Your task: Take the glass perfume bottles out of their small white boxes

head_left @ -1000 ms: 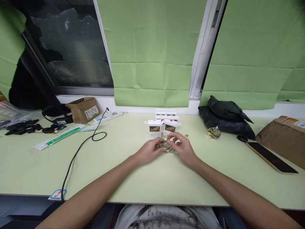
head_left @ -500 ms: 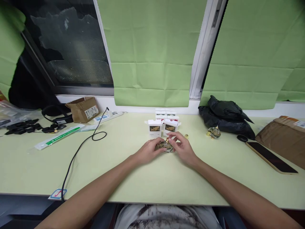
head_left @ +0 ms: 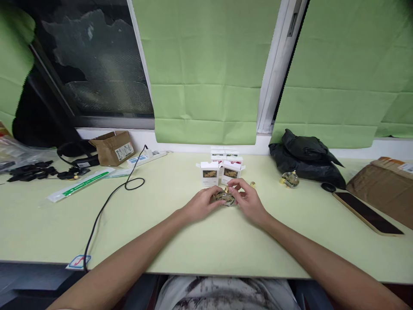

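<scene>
A small round glass bottle with a gold top sits low over the pale green table, held between both hands. My left hand grips its left side. My right hand curls round its right side, fingertips at the gold top. Just behind stand two open white boxes with more white boxes stacked behind them. A small gold cap lies on the table beside my right hand.
A second glass bottle stands right, by a black bag. Further right lie a phone, a black cap and a brown parcel. At left are a cardboard box, power strip, black cable and black parts.
Almost nothing differs. My right hand's fingers have shifted slightly at the bottle's gold top; both hands stay on the bottle in the same spot.
</scene>
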`<state>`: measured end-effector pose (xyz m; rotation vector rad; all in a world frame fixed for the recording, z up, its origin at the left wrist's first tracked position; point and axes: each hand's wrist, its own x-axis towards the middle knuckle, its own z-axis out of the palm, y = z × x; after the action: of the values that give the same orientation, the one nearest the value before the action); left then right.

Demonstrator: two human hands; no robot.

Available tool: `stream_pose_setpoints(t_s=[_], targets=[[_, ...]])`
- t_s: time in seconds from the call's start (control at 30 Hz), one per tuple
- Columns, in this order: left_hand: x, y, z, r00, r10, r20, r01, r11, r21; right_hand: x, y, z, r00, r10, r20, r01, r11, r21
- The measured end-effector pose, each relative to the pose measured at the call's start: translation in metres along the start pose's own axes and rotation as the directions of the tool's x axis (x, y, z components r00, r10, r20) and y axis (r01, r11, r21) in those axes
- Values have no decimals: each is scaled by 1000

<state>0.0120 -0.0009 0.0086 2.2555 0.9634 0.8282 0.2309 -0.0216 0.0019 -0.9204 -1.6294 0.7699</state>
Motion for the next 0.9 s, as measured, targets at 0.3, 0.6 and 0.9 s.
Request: stream_pose_setpoints(t_s=[0.3,0.6,0.9], targets=[[0,-2,0,1000,3,-5,-3,1000,-2,-2,-5,-3,996,-85,15,86,992,-94],[0,-2,0,1000,12,-4,-12,1000,-8,0,-3,-4,994,-104,23,107,984,-145],[0,-2,-1,1000,13,1,-13,1000,-13,-1,-6,-6,986,-163,26,165,973,-162]])
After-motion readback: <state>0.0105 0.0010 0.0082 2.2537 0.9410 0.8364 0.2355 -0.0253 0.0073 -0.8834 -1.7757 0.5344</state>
